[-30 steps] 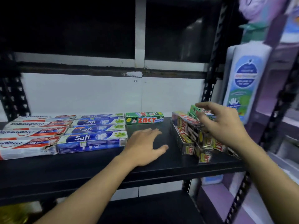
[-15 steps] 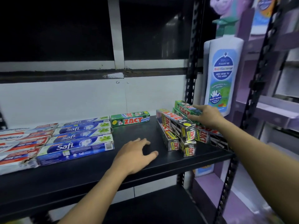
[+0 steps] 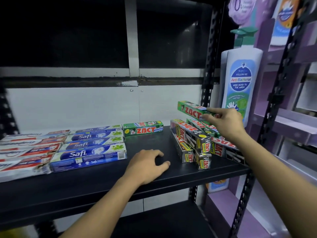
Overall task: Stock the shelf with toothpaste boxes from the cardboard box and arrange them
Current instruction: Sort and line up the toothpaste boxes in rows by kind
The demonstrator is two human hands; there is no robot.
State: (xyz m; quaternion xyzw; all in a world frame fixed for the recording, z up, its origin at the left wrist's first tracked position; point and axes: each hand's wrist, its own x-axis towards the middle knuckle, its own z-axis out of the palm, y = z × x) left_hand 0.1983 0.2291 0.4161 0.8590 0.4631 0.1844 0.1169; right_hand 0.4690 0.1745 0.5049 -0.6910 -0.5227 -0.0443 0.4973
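Black shelf (image 3: 103, 182) carries it all: at 9 o'clock the white-and-red boxes (image 3: 25, 152) lie in flat rows, the blue Safi boxes (image 3: 91, 148) lie just beside them, and a lone green ZACT box (image 3: 143, 128) lies crosswise at 12 o'clock by the back wall. The trouble, as I judge it, sits at 2 o'clock. The black ZACT boxes (image 3: 190, 141) form a loose, slanting heap near the shelf's right edge. If you drag the raised green box (image 3: 190, 109) across them, the front ones could slide off the lip. Swing it wide and it may strike the pump bottle (image 3: 240, 83) at 3 o'clock. A hold at one end also lets a long box twist free. Your left hand (image 3: 145, 166) rests palm down on bare shelf at 6 o'clock, fingers loosely curled, holding nothing, apart from the heap. Your right hand (image 3: 226, 124) reaches in from 4 o'clock, arm extended. Its fingers lie over the raised green box's right end and grip it, with the thumb hidden. That box tilts above the heap. The cardboard box is out of view.
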